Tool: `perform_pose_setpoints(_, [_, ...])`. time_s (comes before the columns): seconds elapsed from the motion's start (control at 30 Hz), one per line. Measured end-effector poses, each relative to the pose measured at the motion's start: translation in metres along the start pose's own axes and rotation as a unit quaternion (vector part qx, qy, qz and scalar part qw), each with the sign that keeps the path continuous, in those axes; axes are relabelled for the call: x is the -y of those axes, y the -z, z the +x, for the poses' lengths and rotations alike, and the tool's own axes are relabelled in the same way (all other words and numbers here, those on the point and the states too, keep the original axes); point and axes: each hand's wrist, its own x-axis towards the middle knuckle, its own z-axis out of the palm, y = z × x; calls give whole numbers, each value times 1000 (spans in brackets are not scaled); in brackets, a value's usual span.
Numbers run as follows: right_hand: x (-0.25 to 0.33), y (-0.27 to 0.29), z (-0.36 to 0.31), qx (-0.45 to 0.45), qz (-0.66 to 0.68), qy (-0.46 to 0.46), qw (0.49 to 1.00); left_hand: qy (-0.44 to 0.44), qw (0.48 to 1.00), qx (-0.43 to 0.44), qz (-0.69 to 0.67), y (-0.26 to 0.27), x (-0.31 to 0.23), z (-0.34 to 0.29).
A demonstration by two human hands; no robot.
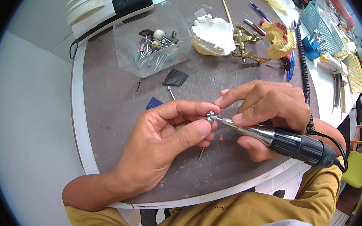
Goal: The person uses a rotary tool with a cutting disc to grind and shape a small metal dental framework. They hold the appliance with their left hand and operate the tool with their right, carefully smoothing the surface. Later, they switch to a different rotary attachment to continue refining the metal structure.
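Note:
My left hand pinches a small shiny metal dental casting between thumb and fingertips. In my right hand lies a black and silver rotary handpiece, held like a pen, its nose pointing left. The small pale grinding tip at its end meets the casting, or sits right against it. My right index finger reaches close to the left fingertips. Below the left fingers a thin metal shank shows; its other end is hidden. Beyond the hand lies a bur with a pale tip.
A clear plastic box of burs and polishing wheels stands beyond my left hand. Dark sandpaper and a blue scrap lie nearer. A white tooth model on a brass articulator sits far right of centre. A coiled cord runs along the right.

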Motion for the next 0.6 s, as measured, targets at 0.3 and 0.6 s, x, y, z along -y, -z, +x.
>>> perform_pose_setpoints(0.3, [1, 0, 1, -2, -3, -3, 1000, 1, 1000, -2, -3, 0, 1, 0])
perform_pose_setpoints(0.6, [-1, -2, -1, -12, 3, 4, 1000, 9, 1000, 0, -5, -1, -2, 0])
